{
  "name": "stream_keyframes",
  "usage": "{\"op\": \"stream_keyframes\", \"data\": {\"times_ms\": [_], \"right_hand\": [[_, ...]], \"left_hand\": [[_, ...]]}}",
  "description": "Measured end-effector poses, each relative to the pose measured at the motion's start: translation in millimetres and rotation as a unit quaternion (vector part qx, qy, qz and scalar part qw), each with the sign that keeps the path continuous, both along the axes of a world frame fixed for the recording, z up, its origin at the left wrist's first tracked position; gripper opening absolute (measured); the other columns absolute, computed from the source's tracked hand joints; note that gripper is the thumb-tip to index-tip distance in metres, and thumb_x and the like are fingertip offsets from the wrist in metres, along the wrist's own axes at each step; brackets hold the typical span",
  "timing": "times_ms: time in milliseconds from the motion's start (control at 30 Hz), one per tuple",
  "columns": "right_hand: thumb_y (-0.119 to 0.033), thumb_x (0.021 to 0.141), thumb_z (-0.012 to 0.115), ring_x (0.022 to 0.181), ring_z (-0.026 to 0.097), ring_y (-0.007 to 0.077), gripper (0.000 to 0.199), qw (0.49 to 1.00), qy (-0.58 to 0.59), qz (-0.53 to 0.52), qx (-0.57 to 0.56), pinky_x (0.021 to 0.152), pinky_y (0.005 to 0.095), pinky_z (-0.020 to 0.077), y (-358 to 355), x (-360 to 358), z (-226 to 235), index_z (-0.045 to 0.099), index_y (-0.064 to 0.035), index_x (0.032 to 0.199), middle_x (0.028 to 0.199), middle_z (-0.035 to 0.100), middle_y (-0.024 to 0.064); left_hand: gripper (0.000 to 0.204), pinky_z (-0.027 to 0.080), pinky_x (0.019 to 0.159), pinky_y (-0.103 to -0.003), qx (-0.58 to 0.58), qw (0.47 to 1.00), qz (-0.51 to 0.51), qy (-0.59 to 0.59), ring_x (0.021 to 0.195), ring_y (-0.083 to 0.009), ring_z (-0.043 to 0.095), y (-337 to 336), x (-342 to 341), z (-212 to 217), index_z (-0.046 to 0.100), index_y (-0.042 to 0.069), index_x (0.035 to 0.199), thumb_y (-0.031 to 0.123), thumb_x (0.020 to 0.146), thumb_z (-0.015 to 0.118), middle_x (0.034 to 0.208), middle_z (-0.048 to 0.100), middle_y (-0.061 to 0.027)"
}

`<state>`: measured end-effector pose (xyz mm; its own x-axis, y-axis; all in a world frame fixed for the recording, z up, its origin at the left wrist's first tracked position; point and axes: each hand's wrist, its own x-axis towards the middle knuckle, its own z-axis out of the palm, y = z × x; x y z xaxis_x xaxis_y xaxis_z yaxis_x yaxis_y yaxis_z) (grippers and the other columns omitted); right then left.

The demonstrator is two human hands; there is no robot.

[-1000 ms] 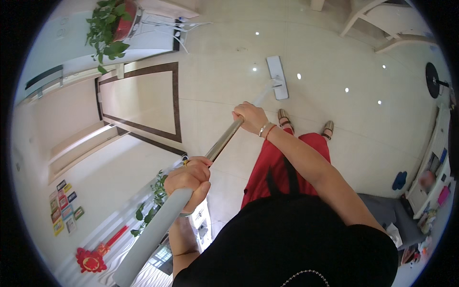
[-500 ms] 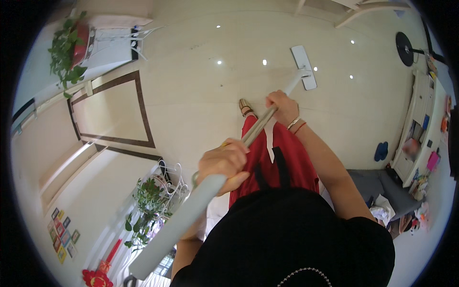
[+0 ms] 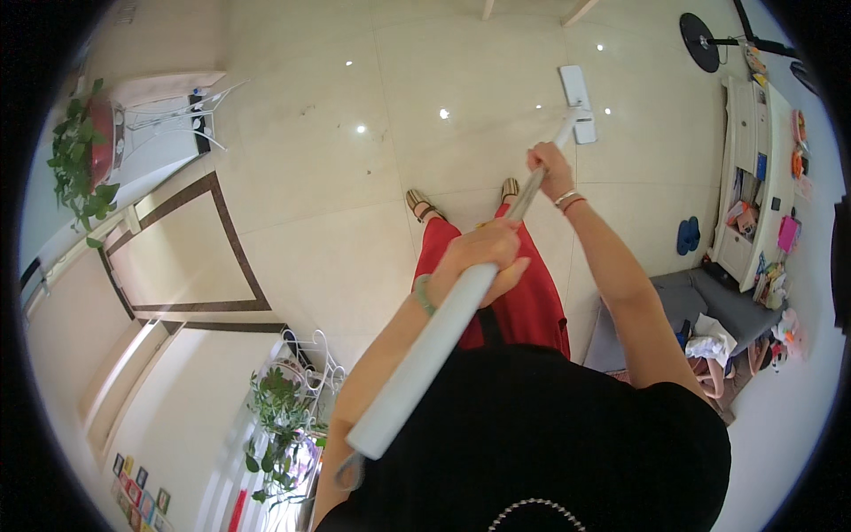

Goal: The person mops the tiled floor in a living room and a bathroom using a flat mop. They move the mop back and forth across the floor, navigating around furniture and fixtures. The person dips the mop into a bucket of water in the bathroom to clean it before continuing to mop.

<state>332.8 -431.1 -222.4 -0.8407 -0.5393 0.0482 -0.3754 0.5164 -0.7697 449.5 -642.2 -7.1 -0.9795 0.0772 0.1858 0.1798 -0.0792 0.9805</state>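
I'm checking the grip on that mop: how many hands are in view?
2. The left hand grips the mop pole at the upper end, by its thick pale sleeve; the right hand grips it nearer the flat mop head. No other shows.

Glossy beige tile floor point(image 3: 479, 151): brt, w/ small white glare spots point(image 3: 444, 113) ahead of you
Fisheye rim: edges bend, blk corners

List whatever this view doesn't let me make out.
Head view: gripped stretches of mop handle, covered by left hand and right hand.
Head view: underside of mop head, turned downward.
Head view: lower end of red ornament, cut off by bottom edge.
Head view: details of wall pictures, too small.
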Motion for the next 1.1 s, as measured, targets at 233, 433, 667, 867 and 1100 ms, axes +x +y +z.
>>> {"op": "stream_keyframes", "data": {"times_ms": [233, 433, 667, 867, 1100], "right_hand": [[-0.007, 0.065, 0.065, 0.077, 0.056, 0.0306, 0.013, 0.999, -0.043, 0.01, 0.008, 0.066, 0.0409, 0.0461, -175, 98, 60, 0.054, -0.0134, 0.066, 0.072, 0.057, 0.0055], [-0.012, 0.071, 0.062, 0.076, 0.056, 0.0254, 0.011, 0.986, -0.101, 0.026, -0.127, 0.066, 0.0372, 0.046, -312, 173, 99, 0.053, -0.0146, 0.065, 0.07, 0.057, 0.0029], [-0.019, 0.083, 0.059, 0.085, 0.058, 0.0253, 0.014, 0.968, -0.176, 0.161, -0.082, 0.069, 0.0398, 0.0493, -357, 177, 127, 0.059, -0.0114, 0.07, 0.076, 0.061, 0.0048], [-0.026, 0.09, 0.051, 0.093, 0.059, 0.0273, 0.026, 0.956, -0.179, 0.232, 0.012, 0.071, 0.0437, 0.0503, -298, 153, 134, 0.062, -0.009, 0.074, 0.082, 0.064, 0.0074], [-0.024, 0.085, 0.054, 0.089, 0.06, 0.0256, 0.017, 0.984, -0.115, 0.122, 0.056, 0.069, 0.0425, 0.0513, -145, 130, 110, 0.059, -0.0133, 0.073, 0.081, 0.063, 0.0034]], "left_hand": [[0.014, 0.049, 0.086, -0.051, -0.103, 0.991, 0.046, -0.065, 0.064, -0.0259, 0.056, -142, 85, 84, 0.05, 0.003, 0.076, -0.005, 0.077, 0.061, 0.071, 0.055, -0.0101], [0.024, 0.048, 0.081, -0.047, -0.138, 0.978, 0.103, -0.119, 0.059, -0.0198, 0.052, -218, 140, 165, 0.046, 0.007, 0.066, -0.004, 0.075, 0.064, 0.061, 0.053, -0.0056], [0.023, 0.047, 0.078, -0.046, -0.213, 0.962, 0.132, -0.108, 0.057, -0.0193, 0.051, -221, 149, 187, 0.047, 0.008, 0.066, 0.003, 0.079, 0.065, 0.059, 0.051, -0.0044], [0.027, 0.046, 0.073, -0.044, -0.182, 0.978, 0.093, -0.048, 0.051, -0.0178, 0.047, -174, 136, 168, 0.046, 0.009, 0.067, 0.013, 0.079, 0.07, 0.055, 0.049, -0.003], [0.032, 0.045, 0.069, -0.041, -0.05, 0.995, 0.068, -0.047, 0.05, -0.0181, 0.047, -81, 104, 136, 0.043, 0.009, 0.063, 0.014, 0.075, 0.072, 0.053, 0.048, -0.0017]]}}
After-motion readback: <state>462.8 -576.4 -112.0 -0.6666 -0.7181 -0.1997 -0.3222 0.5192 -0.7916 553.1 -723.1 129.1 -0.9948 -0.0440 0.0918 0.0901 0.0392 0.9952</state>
